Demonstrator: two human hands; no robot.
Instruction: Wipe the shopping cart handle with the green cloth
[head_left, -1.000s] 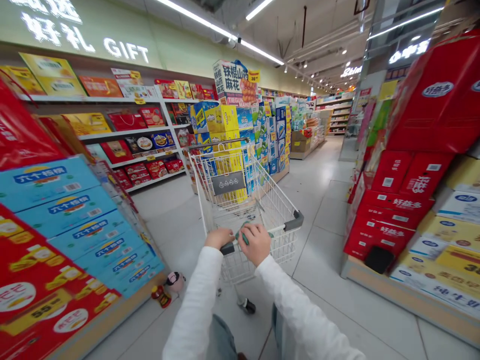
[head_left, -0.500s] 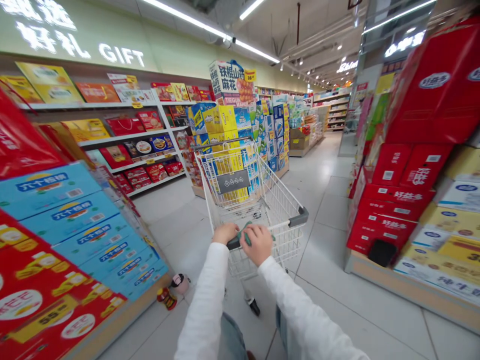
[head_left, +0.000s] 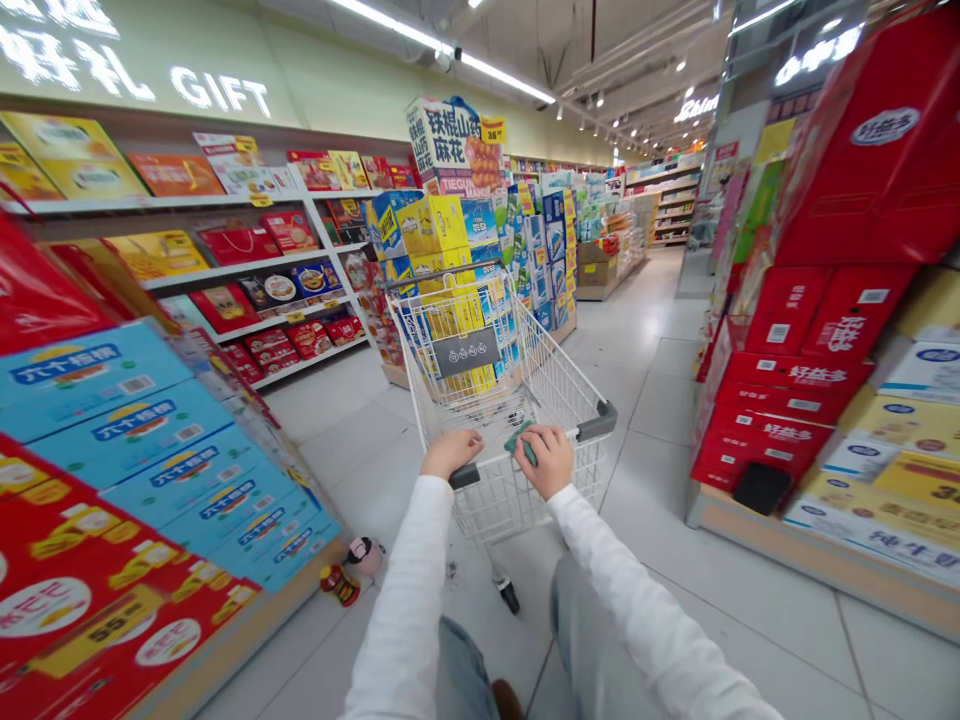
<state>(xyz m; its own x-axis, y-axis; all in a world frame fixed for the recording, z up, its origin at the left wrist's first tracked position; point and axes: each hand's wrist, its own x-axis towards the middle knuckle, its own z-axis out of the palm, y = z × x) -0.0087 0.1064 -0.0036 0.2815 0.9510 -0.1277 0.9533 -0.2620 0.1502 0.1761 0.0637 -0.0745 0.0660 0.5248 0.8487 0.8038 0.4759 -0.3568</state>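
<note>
Supermarket aisle, gift-box section.
Lit "GIFT" sign (head_left: 220,90) above white shelving (head_left: 112,203) of boxed gifts; branded cartons (head_left: 795,400) stacked in floor displays along a tiled aisle (head_left: 645,400); yellow price tag (head_left: 493,129) up top (Chinese lettering on most packaging); wire shopping cart (head_left: 555,370) in the foreground.

Bright, even light; you have it coming from the ceiling strip lights (head_left: 457,50), with soft glare on the floor tiles (head_left: 622,330). Shadows faint. Your left hand (head_left: 451,452) and right hand (head_left: 544,460) read sharp, no motion blur. Wide-lens distortion bends the red boxes (head_left: 847,190) at the edge; far aisle (head_left: 671,215) slightly soft.
</note>
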